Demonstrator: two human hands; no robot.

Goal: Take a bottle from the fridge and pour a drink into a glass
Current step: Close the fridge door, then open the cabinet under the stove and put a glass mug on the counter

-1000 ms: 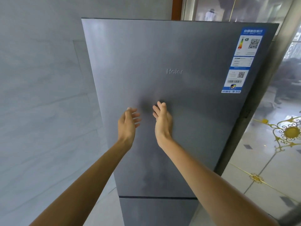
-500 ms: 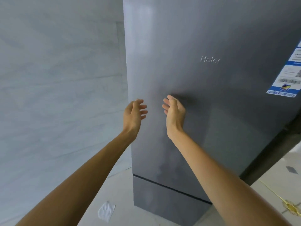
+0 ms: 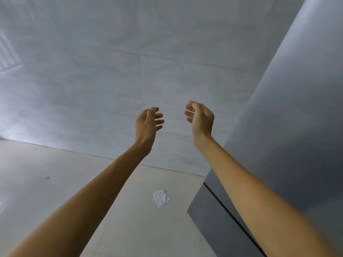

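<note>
The dark grey fridge (image 3: 297,127) fills the right side of the head view, doors closed, with a seam between its upper and lower door low down. Both my arms reach forward, left of the fridge's front. My left hand (image 3: 148,125) hangs in the air with loosely curled fingers and holds nothing. My right hand (image 3: 200,121) is beside it, palm turned left, fingers relaxed, empty and apart from the fridge. No bottle or glass is in view.
A pale grey tiled wall (image 3: 111,71) stands straight ahead and meets the light floor (image 3: 46,182). A crumpled white scrap (image 3: 161,198) lies on the floor near the fridge's lower left corner.
The view has swung left, so the fridge slid from the centre to the right edge. Both hands, earlier in front of the door, now hang before the wall, still empty.
</note>
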